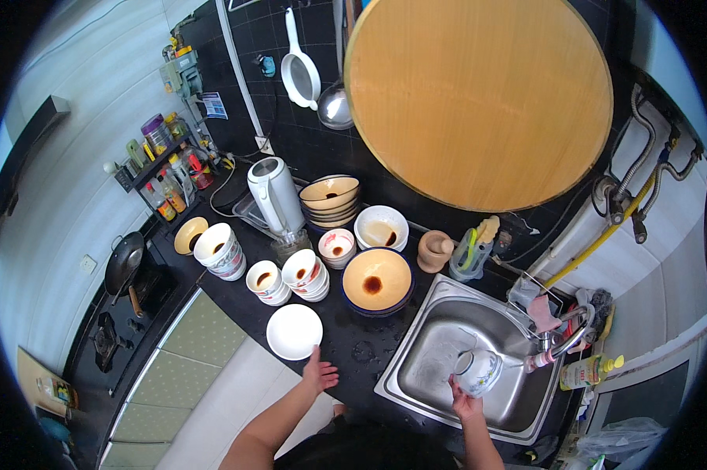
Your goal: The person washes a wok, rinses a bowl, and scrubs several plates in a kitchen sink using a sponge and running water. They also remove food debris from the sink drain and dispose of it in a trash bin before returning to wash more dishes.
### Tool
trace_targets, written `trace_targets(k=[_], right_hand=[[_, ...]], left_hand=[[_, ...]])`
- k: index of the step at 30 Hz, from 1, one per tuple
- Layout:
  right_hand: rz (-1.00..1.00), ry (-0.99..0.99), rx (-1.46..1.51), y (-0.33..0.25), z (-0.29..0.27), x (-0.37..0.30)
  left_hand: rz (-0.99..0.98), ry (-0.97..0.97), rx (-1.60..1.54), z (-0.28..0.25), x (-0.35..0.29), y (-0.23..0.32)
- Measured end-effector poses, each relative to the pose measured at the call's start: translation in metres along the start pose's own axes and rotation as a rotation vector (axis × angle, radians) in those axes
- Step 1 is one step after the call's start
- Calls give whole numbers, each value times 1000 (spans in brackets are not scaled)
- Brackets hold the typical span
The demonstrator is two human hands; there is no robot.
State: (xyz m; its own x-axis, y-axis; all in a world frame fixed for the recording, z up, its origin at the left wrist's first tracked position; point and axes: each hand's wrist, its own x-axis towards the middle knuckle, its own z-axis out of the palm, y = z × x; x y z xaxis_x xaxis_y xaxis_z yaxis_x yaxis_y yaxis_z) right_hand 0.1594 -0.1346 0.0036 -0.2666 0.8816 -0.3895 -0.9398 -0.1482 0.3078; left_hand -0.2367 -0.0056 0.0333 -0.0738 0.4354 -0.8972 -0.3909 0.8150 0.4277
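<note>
Over the sink point(420, 352), my right hand point(467, 403) grips a white floral-patterned bowl point(485, 374) from its near side. The bowl is tipped on its side, its round base seeming to face left, close to the tap's spout point(538, 361). My left hand point(320, 374) is open at the counter's front edge, fingers spread. Its thumb points at the near rim of a shallow white dish point(294, 332) and looks close to touching it; I cannot tell whether it does.
Stacked patterned bowls point(311, 283), a large yellow bowl point(378, 278) and a white bowl point(382, 228), several with dark residue, crowd the counter behind the dish. A white kettle point(276, 196), a wooden mortar point(434, 251) and a large round board point(479, 102) stand farther back. Dish soap point(585, 372) is right of the sink.
</note>
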Motion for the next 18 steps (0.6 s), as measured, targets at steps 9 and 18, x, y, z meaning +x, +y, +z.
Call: trace_targets(k=[9,18], right_hand=[[-241,148,-188,3,-16,-15],[-227,111,-150,-20,-47,-47]], left_hand=[[247,118,-384,-43,71,19],[409,-237,203,1,-27,1]])
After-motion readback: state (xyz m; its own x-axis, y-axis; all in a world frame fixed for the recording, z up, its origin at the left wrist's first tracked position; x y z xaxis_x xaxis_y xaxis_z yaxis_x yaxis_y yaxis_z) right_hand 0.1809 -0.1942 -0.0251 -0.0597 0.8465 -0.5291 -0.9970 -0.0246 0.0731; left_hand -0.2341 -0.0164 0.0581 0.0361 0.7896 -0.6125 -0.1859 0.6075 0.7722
